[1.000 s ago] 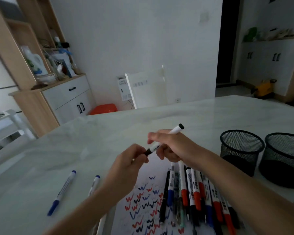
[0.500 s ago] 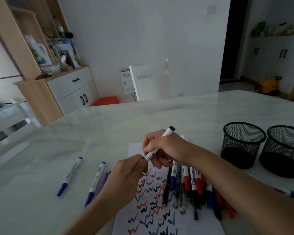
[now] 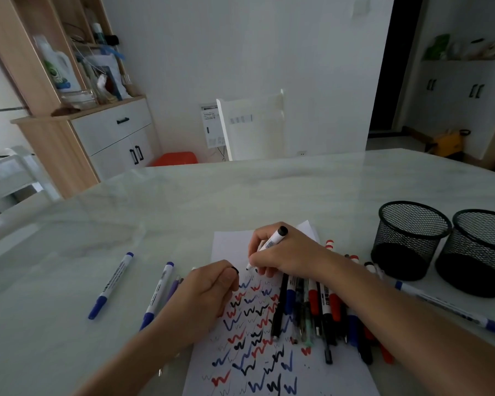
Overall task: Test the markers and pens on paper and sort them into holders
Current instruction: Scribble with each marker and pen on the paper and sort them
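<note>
My right hand (image 3: 286, 254) grips a white marker with a black end (image 3: 272, 242), its tip touching the upper part of the white paper (image 3: 232, 244). My left hand (image 3: 209, 292) rests on the paper's left edge and pinches the marker's small black cap (image 3: 235, 270). The paper is covered with red, blue and black squiggles. A pile of markers and pens (image 3: 317, 307) lies on the paper's right side, partly under my right forearm. Two empty black mesh holders (image 3: 412, 238) (image 3: 480, 252) stand at the right.
Two blue-capped markers (image 3: 110, 284) (image 3: 157, 294) lie on the marble table (image 3: 212, 195) left of my left hand, with a purple pen (image 3: 173, 287) beside them. Another blue marker (image 3: 452, 308) lies in front of the holders. A white chair (image 3: 252, 125) stands at the table's far side.
My right hand has come down from mid-air and set the uncapped marker's tip on the paper. My left hand pulled off the cap and lowered onto the paper's left edge.
</note>
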